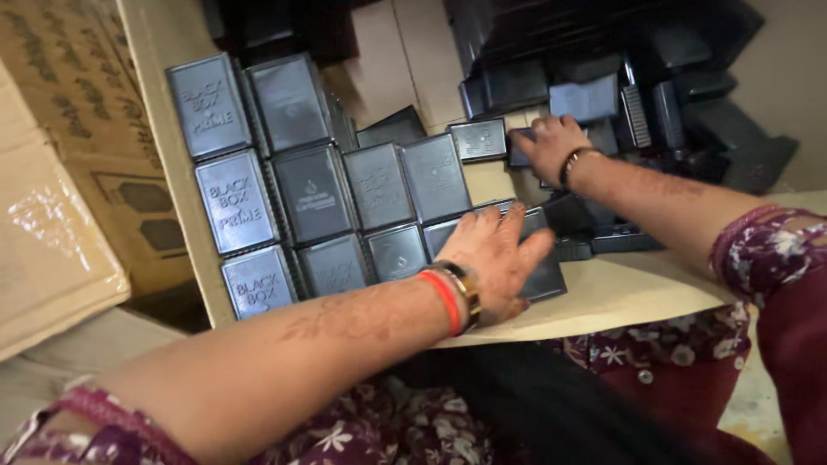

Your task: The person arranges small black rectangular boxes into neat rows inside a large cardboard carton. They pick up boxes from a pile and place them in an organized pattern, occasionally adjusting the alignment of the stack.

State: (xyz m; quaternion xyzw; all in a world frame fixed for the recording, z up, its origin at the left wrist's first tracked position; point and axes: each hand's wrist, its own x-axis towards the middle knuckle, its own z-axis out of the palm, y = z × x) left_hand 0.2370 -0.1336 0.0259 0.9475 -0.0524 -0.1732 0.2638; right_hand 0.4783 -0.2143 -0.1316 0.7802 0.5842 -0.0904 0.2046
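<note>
My left hand (pixel 495 251) lies flat, fingers spread, on a dark grey plastic box (pixel 538 275) at the near end of rows of like boxes (pixel 314 194) packed inside an open cardboard carton (pixel 168 129). It wears a red bangle and a gold watch. My right hand (pixel 549 145) reaches further back and rests on a dark box (pixel 519 148) beside a small square box (pixel 479 139). A bracelet circles that wrist. Whether the right fingers grip the box is unclear.
A heap of loose black plastic boxes and lids (pixel 637 95) sits at the back right. A second cardboard carton (pixel 60 172) with taped flaps stands at the left. The carton's near flap (pixel 620 297) lies over my lap, which is covered by floral maroon cloth.
</note>
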